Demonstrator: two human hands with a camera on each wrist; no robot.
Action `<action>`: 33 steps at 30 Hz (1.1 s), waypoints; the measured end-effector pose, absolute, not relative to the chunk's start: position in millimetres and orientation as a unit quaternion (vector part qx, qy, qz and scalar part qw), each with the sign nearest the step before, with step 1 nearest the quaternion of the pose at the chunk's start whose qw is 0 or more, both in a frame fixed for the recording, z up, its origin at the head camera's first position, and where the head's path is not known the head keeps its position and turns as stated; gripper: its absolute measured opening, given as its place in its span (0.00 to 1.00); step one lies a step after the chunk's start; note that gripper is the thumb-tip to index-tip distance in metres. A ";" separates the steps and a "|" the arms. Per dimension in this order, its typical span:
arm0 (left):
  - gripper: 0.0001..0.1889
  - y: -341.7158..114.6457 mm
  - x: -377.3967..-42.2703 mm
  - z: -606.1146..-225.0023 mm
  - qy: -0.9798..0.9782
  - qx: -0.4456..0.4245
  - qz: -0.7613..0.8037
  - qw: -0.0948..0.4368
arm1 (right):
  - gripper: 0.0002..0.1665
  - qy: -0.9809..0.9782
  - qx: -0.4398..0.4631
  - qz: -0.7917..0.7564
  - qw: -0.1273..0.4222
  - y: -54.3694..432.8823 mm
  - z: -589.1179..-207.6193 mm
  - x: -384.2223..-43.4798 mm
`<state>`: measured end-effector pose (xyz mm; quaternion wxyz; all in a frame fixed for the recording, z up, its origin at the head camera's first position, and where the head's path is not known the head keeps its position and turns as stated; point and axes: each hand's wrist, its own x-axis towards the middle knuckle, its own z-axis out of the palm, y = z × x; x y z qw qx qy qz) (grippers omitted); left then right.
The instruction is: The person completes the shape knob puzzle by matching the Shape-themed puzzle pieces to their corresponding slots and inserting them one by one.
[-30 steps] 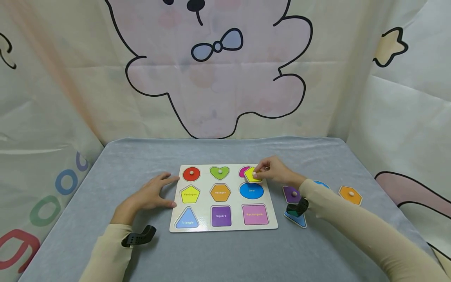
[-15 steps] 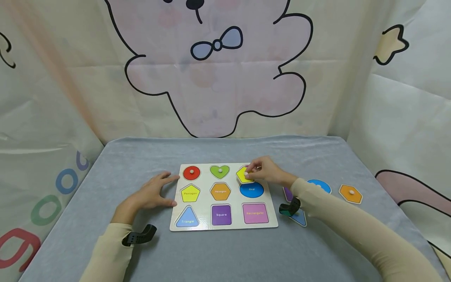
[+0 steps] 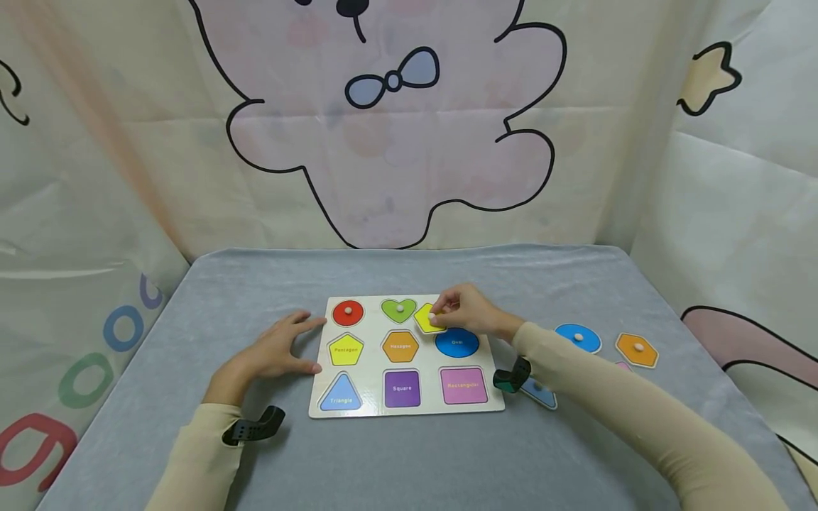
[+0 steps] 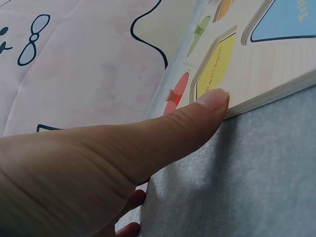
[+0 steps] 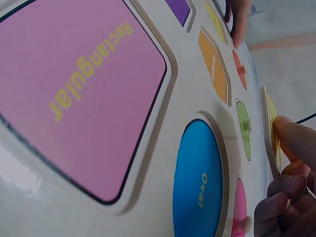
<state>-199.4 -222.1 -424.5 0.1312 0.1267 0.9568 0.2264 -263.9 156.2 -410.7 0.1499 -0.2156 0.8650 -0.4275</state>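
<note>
A white shape-puzzle board (image 3: pixel 372 383) lies flat on the table. My right hand (image 3: pixel 469 312) pinches a yellow pentagon puzzle piece (image 3: pixel 424 319) by its knob, over the top row between the green heart (image 3: pixel 398 310) and the far right corner. In the right wrist view the pentagon piece (image 5: pixel 269 123) is raised and tilted above the board. The matching recess labelled Pentagon (image 3: pixel 346 350) is at the board's left. The red circle (image 3: pixel 348 313) and a magenta piece (image 5: pixel 239 207) also sit in the top row. My left hand (image 3: pixel 271 348) touches the board's left edge with thumb and fingertips.
To the right of the board lie a blue oval piece (image 3: pixel 575 336), an orange hexagon piece (image 3: pixel 637 350) and a blue triangle piece (image 3: pixel 542 394), the last partly behind the right wrist. A pink edge (image 3: pixel 623 366) shows past the sleeve. A printed cloth (image 3: pixel 396 163) hangs behind the table.
My right hand has carried the yellow pentagon leftward along the top row, from over the magenta piece to beside the green heart. The left hand stays at the board's edge.
</note>
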 end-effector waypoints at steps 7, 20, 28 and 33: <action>0.49 -223.6 -198.9 -424.5 0.957 0.126 0.224 0.132 | 0.09 0.860 -0.223 -0.431 0.159 145.6 -409.3 -260.7; 0.48 -222.8 -198.2 -422.7 0.957 0.132 0.224 0.131 | 0.07 0.855 -0.205 -0.445 0.169 129.6 -413.7 -255.2; 0.48 -223.4 -197.5 -424.5 0.956 0.127 0.227 0.133 | 0.08 0.850 -0.205 -0.458 0.159 115.6 -418.0 -251.6; 0.48 -223.6 -199.0 -422.1 0.956 0.129 0.226 0.135 | 0.08 0.846 -0.193 -0.469 0.163 105.3 -417.4 -249.4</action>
